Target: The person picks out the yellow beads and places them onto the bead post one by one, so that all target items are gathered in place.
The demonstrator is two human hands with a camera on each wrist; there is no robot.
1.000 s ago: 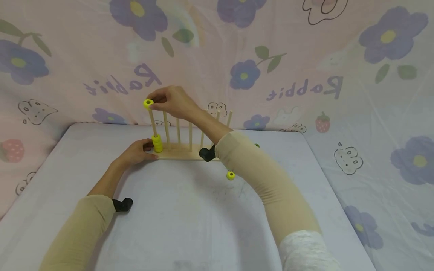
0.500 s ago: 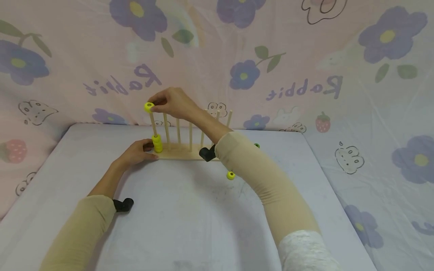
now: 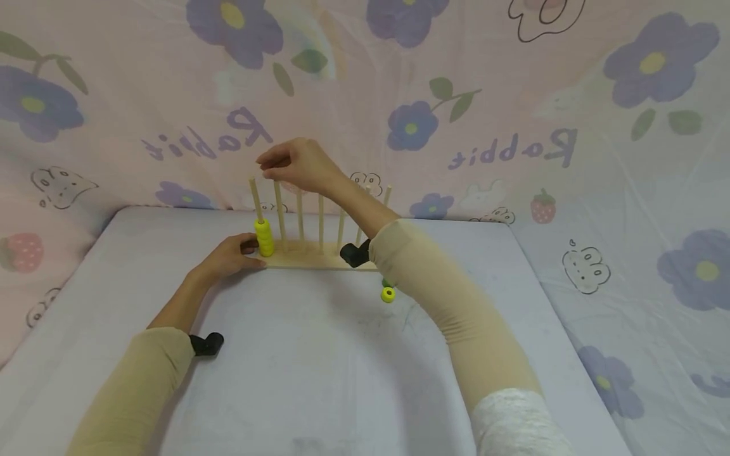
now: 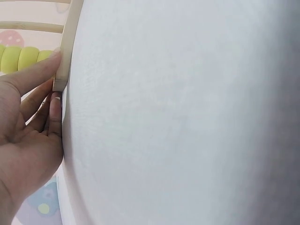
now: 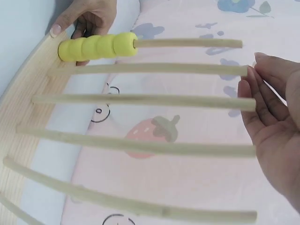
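A wooden peg rack (image 3: 313,261) with a row of upright pegs stands toward the back of the table. My left hand (image 3: 230,253) grips the left end of its base, the thumb lying along the base in the left wrist view. On the leftmost peg sits a stack of several yellow beads (image 5: 103,46), pressed together down at the base. My right hand (image 3: 302,166) is raised beside the tops of the left pegs, holding nothing; its fingers are loosely bent with the peg ends close by in the right wrist view. The other visible pegs carry no beads.
A loose yellow bead (image 3: 385,299) lies on the white tabletop (image 3: 274,380) in front of the rack, with a green bead (image 3: 386,283) just behind it. My right sleeve (image 3: 450,304) covers the rack's right end. A printed cloth (image 3: 342,95) hangs behind the table.
The right hand has let go of a yellow bead, which slid down the leftmost peg onto the stack. That hand then moved slightly up and right. The left hand has stayed put.
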